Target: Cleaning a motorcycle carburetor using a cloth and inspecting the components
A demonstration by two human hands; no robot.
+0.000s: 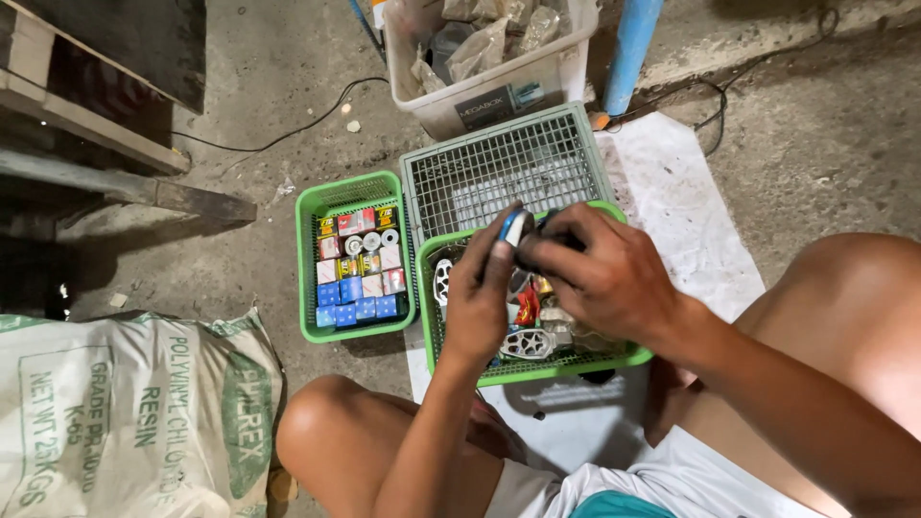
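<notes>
**A:** what's the person holding? Looks like a small round blue-and-silver part (pixel 515 227), smooth metal, left hand (pixel 477 299) pinching it in its fingers, right hand (pixel 602 278) closed around its other end, right above the green mesh basket (pixel 566 363).

**B:** yep, that basket's got shiny cast-metal pieces (pixel 530 343) with holes. The smaller green basket (pixel 312 273) beside it holds little blue, red and white boxes in rows. Grey grid basket (pixel 499 168) behind, clear plastic tub (pixel 460 101) with bags, woven sack (pixel 134 412) on the concrete floor.

Open concrete floor (pixel 278 105) leftward; green baskets (pixel 312 273), grey crate (pixel 499 163) and white bin (pixel 480 91) crowding ahead.
</notes>
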